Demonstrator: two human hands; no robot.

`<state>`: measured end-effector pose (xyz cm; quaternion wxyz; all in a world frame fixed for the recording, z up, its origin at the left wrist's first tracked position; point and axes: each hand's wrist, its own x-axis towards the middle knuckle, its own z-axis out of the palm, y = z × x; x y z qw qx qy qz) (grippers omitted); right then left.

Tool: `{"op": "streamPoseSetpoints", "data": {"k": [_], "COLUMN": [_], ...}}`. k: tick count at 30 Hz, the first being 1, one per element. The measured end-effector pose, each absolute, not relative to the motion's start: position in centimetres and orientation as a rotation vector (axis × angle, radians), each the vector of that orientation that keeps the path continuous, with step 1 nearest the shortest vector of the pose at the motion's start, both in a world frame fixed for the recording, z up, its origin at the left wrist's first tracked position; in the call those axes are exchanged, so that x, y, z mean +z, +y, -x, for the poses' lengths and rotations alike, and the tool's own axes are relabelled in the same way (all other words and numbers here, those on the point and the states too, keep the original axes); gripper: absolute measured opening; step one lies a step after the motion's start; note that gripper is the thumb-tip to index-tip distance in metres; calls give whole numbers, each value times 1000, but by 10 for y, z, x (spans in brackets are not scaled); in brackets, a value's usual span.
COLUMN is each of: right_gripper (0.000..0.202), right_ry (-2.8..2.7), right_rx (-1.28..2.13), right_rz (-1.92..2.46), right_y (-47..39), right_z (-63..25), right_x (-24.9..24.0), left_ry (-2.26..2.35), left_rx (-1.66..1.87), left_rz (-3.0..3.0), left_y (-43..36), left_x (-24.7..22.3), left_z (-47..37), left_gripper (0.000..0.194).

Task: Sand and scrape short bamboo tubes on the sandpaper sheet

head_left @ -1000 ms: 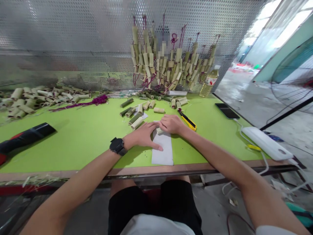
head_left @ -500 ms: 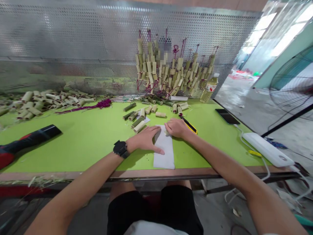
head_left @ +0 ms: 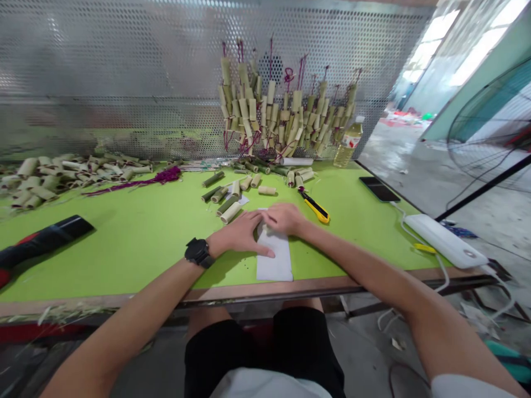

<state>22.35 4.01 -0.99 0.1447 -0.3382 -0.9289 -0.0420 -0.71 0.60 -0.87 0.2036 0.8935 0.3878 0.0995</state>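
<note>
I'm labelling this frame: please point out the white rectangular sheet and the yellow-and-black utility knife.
White rectangular sheet [head_left: 279, 257]: head view, its uncovered middle.
Yellow-and-black utility knife [head_left: 316, 209]: head view, its handle.

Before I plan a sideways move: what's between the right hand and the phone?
In the head view, the yellow cutter lies between the right hand and the phone, nearer the hand.

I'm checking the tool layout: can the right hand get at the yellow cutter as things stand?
Probably yes: the yellow cutter lies uncovered close beside the right hand, nothing visible between them, though that hand is busy over the white sheet.
</note>
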Motion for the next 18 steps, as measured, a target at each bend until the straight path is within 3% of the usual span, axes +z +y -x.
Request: {"op": "streamPoseSetpoints", "data": {"k": [3,10,18], "right_gripper": [46,42,49], "right_ry": [-2583,-2661,-2580], "right_rx": [-198,-221,-333], "right_rz": [1137,746,1244], "right_y": [44,37,55], "right_z": [-226,-234,-248], "right_x": [-9,-18,0], "left_ry": [1161,1063,1182], "left_rx": [158,279,134], "left_rz": [-2428,-2462,-2443], "left_y": [5,6,4], "left_x": [-6,-5,-1], "left_z": [6,7,4], "left_gripper": [152,138,151]}}
